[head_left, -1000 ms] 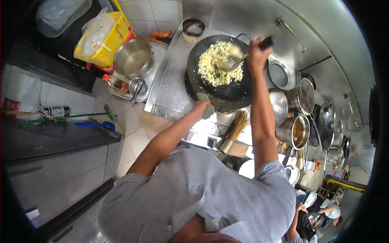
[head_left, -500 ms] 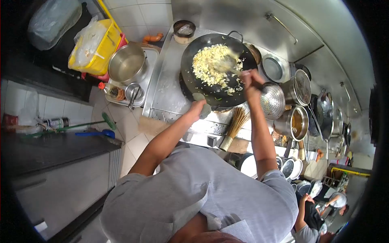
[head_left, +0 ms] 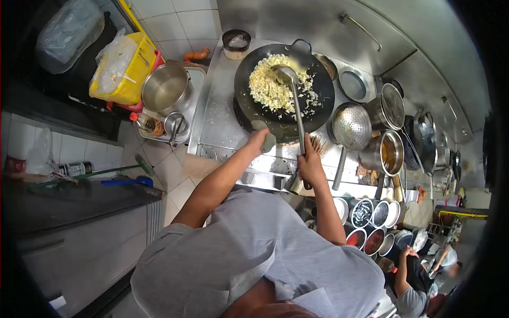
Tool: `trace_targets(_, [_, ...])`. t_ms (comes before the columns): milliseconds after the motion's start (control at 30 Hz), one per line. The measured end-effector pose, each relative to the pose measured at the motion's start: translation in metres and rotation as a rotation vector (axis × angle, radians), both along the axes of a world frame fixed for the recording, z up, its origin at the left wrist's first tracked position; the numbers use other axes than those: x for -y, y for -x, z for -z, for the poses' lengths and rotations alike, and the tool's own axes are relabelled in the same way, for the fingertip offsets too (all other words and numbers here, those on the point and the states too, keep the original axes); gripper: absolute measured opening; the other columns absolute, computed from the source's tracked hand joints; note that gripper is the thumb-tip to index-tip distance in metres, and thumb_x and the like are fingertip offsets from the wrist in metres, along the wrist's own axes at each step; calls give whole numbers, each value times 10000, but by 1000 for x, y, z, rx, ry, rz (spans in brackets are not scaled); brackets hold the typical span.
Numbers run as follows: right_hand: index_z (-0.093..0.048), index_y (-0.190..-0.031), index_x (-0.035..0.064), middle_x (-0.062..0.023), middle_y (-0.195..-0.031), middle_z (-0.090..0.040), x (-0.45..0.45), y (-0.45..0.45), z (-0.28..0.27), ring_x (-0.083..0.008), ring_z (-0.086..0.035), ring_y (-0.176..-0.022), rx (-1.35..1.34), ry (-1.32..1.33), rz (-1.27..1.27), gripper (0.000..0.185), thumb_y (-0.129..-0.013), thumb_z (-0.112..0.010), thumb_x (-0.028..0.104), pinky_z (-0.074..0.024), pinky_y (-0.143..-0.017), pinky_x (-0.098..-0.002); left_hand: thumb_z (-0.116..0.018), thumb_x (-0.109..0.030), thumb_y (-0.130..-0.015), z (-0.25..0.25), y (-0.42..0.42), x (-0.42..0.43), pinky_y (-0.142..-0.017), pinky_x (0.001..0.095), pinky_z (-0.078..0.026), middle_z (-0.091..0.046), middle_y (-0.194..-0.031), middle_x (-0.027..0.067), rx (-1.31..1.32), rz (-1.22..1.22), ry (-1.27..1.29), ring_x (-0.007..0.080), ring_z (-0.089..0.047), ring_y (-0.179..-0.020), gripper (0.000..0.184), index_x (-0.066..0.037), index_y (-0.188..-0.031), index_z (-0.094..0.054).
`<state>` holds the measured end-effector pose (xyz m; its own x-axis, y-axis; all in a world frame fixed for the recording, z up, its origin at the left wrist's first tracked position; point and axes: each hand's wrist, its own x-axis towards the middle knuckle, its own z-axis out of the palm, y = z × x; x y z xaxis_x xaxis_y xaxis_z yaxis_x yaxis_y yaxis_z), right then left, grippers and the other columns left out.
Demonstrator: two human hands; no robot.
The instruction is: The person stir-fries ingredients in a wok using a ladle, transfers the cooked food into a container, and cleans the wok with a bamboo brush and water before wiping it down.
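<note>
A large black wok (head_left: 318,114) sits on the stove, with chopped pale yellow and white food, like scrambled egg, (head_left: 265,85) spread in its far left part. My left hand (head_left: 256,142) is closed around a grey-green cloth (head_left: 269,142) at the wok's near rim; any handle underneath is hidden. My right hand (head_left: 312,167) grips the long handle of a metal ladle (head_left: 297,106), whose bowl rests face down on the food. Partly behind my right hand lies a bamboo wok brush (head_left: 318,144).
A perforated strainer (head_left: 351,127) and metal pots (head_left: 383,153) stand right of the wok. Sauce containers (head_left: 362,212) line the near right. On the left are a steel pot (head_left: 165,87), a sauce bottle (head_left: 147,124) and a yellow basket (head_left: 135,66). Another person (head_left: 411,283) works at the lower right.
My right hand has drawn back from over the wok toward my body, and the ladle now points straight away from me. The food is gathered more to the left. My left hand stays put.
</note>
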<state>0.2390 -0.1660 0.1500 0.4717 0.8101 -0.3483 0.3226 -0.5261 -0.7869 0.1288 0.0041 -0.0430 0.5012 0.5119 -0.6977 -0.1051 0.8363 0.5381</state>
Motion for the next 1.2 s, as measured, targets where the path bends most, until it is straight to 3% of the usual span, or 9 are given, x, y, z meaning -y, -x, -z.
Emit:
trace_targets(133, [-102, -1535, 252, -326, -764, -617, 16, -10, 47, -485, -612, -682, 533, 167, -171, 893, -800, -530, -21, -466, -620, -560, -622, -209, -841, -9, 0, -1, -608, 350, -540, -667, -853, 57, -14, 30, 61, 191, -654, -720, 188, -74, -969, -647])
trace_targets(433, [-216, -1525, 211, -307, -982, -646, 23, -12, 61, -488, -635, -778, 461, -186, -122, 802, -815, -507, -22, -479, -715, -539, -623, -197, -828, -14, 1, 0, -555, 366, -536, -648, -807, 67, -38, 12, 27, 213, -653, -672, 172, -69, -942, -636])
trace_targets(533, [-218, -1529, 262, -50, -756, -581, 15, -4, 19, -135, -464, -440, -129, -103, 38, 761, -876, -477, -29, -433, -429, -305, -620, -192, -828, -23, 0, 1, -536, 360, -530, -645, -789, 63, -81, -23, -16, 211, -652, -658, 138, -79, -907, -635])
trace_targets(667, [-201, -1520, 288, 33, -628, -373, 13, -42, 45, -62, -328, -387, -1342, -251, 224, 696, -923, -442, 24, -343, -336, -225, -618, -179, -827, -31, 0, 3, -537, 364, -531, -643, -786, 67, -99, -10, 27, 213, -651, -655, 129, -76, -903, -630])
trace_targets(800, [-118, -1541, 234, 22, -620, -381, -22, -24, 13, -74, -338, -390, -669, -74, 192, 726, -929, -453, 33, -337, -327, -232, -596, -226, -854, -35, -4, -1, -541, 375, -534, -637, -776, 75, -31, 5, 67, 221, -652, -658, 173, -65, -914, -618])
trace_targets(900, [-159, -1533, 264, 34, -617, -377, -38, -31, -3, -53, -359, -393, -739, -231, 158, 707, -934, -477, 63, -364, -319, -215, -575, -256, -871, -55, 6, 6, -539, 384, -533, -634, -771, 80, -51, 47, 129, 229, -648, -650, 199, -64, -910, -612])
trace_targets(967, [-227, -1511, 223, 31, -614, -382, -51, -45, 6, -52, -371, -397, -842, -299, 178, 640, -941, -478, 77, -375, -322, -213, -566, -268, -877, -48, 1, 4, -537, 387, -532, -633, -769, 83, -23, 78, 177, 234, -644, -644, 208, -67, -904, -610])
trace_targets(1067, [-370, -1395, 165, 27, -607, -377, -51, -66, 72, -50, -369, -400, -1877, -395, 470, 474, -944, -460, 54, -357, -317, -213, -542, -245, -891, -15, -3, 1, -511, 377, -519, -630, -746, 82, 26, 0, 70, 232, -630, -617, 191, -66, -897, -609])
trace_targets(1200, [-283, -1487, 159, 18, -599, -405, 14, -5, 10, -66, -386, -397, -897, -79, 247, 622, -910, -464, 16, -332, -323, -223, -545, -243, -894, -8, 4, 9, -476, 363, -485, -629, -747, 75, 95, -9, 109, 222, -616, -597, 181, -73, -878, -602])
